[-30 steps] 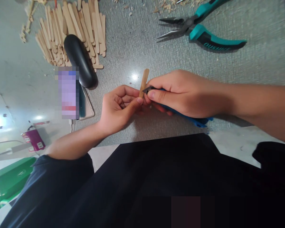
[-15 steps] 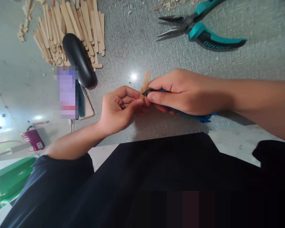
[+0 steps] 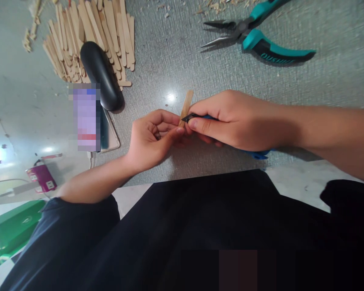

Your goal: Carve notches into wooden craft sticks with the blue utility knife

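Observation:
Between the thumb and fingers of my left hand (image 3: 151,137) is the lower end of a wooden craft stick (image 3: 187,103), its rounded far end pointing up and slightly right. My right hand (image 3: 233,121) is closed round a blue utility knife (image 3: 259,154), most of whose handle is hidden under the palm. The knife's dark blade (image 3: 188,117) meets the stick close to my left fingertips. My right thumb lies along the knife near the blade.
Many craft sticks (image 3: 109,28) lie piled at upper left beside a black case (image 3: 100,76) and a phone (image 3: 109,129) on a cable. Needle-nose pliers (image 3: 242,30) lie spread at upper right. Wood shavings (image 3: 221,5) are scattered at the far side. A purple box (image 3: 42,178) is far left.
The right hand and wrist have shifted slightly, and less of the blue knife handle shows. The left hand and the stick are almost where they were.

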The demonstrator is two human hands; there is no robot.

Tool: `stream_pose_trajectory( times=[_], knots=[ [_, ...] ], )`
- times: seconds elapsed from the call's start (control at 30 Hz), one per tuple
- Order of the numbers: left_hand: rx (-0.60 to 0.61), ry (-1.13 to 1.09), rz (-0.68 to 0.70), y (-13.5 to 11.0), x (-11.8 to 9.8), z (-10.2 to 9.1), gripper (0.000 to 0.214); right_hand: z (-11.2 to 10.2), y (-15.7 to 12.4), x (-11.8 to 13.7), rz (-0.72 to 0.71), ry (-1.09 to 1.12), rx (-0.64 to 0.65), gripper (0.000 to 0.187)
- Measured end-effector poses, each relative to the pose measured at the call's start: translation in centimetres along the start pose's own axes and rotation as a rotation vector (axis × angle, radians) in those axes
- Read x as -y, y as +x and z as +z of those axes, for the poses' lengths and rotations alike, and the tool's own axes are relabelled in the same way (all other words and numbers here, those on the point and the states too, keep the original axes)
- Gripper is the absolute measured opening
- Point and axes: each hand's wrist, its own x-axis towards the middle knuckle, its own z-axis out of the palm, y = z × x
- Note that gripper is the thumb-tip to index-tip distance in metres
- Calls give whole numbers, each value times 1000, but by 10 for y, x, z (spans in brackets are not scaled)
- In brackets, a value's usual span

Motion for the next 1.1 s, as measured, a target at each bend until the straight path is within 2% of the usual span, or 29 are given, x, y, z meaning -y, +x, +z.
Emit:
stream_pose_trajectory(
  times=[0.17,0.3,0.5,0.8,0.97,1.1],
  knots=[
    [20,19,38,0,5,-2,33,-5,3,-10,-62,24,60,45],
    [38,6,81,0,9,-4,37,-6,3,-16,-54,52,95,44],
    [49,43,98,2,8,-7,32,0,10,-27,-71,137,46,35],
    [70,71,134,1,11,-8,41,5,14,-23,-74,-120,-27,42],
    [95,49,177,2,15,-11,33,-1,10,-14,-75,-89,50,42],
    [80,75,200,2,15,-12,25,-2,6,-13,-40,16,33,39]
  ],
)
